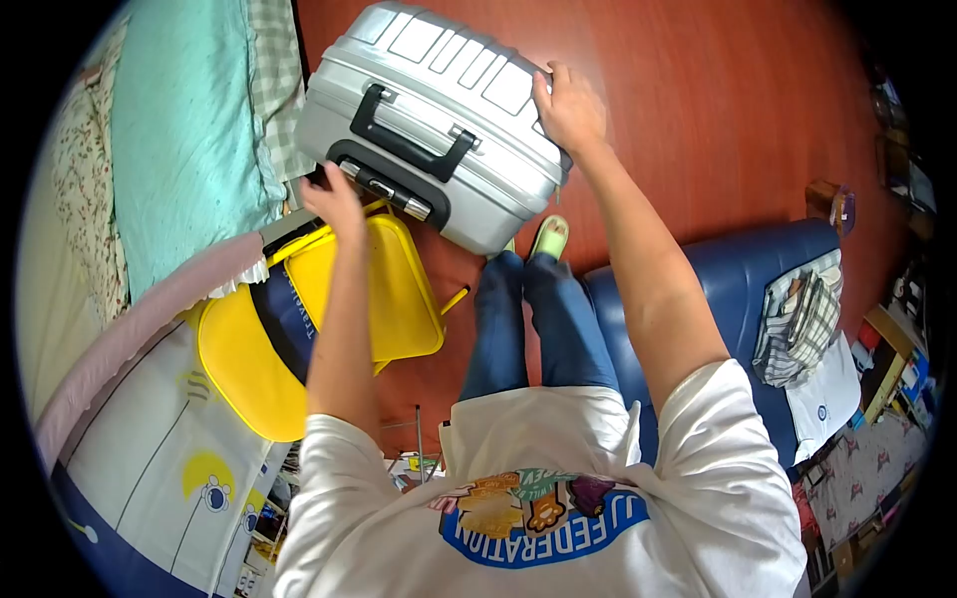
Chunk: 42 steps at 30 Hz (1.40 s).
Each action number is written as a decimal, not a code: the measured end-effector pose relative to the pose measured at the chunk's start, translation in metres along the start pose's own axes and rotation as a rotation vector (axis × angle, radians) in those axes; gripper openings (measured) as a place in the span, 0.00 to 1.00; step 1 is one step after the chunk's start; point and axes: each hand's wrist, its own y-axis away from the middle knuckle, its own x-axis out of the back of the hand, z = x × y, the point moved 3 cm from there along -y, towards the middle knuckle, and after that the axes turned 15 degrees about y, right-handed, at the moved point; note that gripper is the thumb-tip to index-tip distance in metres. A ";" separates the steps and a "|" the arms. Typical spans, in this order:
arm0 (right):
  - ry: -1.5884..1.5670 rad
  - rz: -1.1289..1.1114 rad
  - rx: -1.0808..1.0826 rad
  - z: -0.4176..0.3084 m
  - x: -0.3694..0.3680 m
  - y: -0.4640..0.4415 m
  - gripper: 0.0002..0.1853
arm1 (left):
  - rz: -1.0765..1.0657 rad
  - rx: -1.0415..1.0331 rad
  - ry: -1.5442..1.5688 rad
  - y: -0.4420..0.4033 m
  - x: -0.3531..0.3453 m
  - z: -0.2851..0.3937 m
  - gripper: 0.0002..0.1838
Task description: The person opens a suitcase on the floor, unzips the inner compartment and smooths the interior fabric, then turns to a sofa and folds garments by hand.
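Note:
A silver hard-shell suitcase (399, 125) with a black carry handle (414, 140) and a dark latch panel faces me at the top of the view. My right hand (576, 112) holds its right edge, thumb on the ribbed shell and fingers by the rim. Close to the lower left corner is my left hand (337, 202), near the latch panel, its fingers apart and nothing held. Whether its fingertips touch the case, I cannot tell. The case's far side and underside are hidden.
A yellow folding chair (409, 299) stands below my left hand. Left of it is a bed with a teal cover (184, 130). On the right, a blue padded seat (688, 289) bears folded checked cloth (802, 319). My slippered feet stand on the reddish floor (678, 130) near the case.

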 end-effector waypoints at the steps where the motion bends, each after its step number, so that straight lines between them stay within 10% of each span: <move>1: -0.011 -0.003 0.005 0.002 0.001 0.007 0.29 | -0.019 0.018 -0.006 0.009 -0.002 -0.005 0.45; 5: -0.067 0.046 0.049 -0.001 -0.006 -0.022 0.28 | -0.364 -0.152 -0.015 -0.076 -0.030 0.014 0.44; 15: -0.448 0.159 0.225 0.015 -0.011 -0.103 0.27 | -0.288 -0.018 -0.177 -0.097 -0.050 0.008 0.45; 19: -0.632 0.256 0.015 0.131 -0.042 -0.130 0.22 | -0.227 0.207 -0.146 -0.117 -0.035 -0.031 0.46; 29: -0.070 -0.470 -0.123 0.406 -0.114 0.125 0.12 | 0.052 0.354 -0.227 -0.043 -0.052 -0.022 0.50; 34: 0.075 -0.350 0.121 0.423 -0.095 0.131 0.11 | 0.061 -0.111 -0.557 0.020 -0.079 0.014 0.38; 35: 0.080 -0.326 0.128 0.427 -0.095 0.124 0.11 | -0.058 0.064 -0.756 0.022 -0.082 0.030 0.30; 37: 0.156 -0.339 0.122 0.435 -0.100 0.110 0.11 | 0.099 -0.623 -0.729 0.050 -0.107 0.067 0.26; 39: 0.158 -0.321 0.154 0.443 -0.101 0.104 0.11 | -0.252 -0.569 -0.464 0.061 -0.141 0.098 0.32; 42: 0.195 -0.172 0.211 0.461 -0.102 0.093 0.10 | 0.002 -0.648 -0.653 0.087 -0.175 0.096 0.31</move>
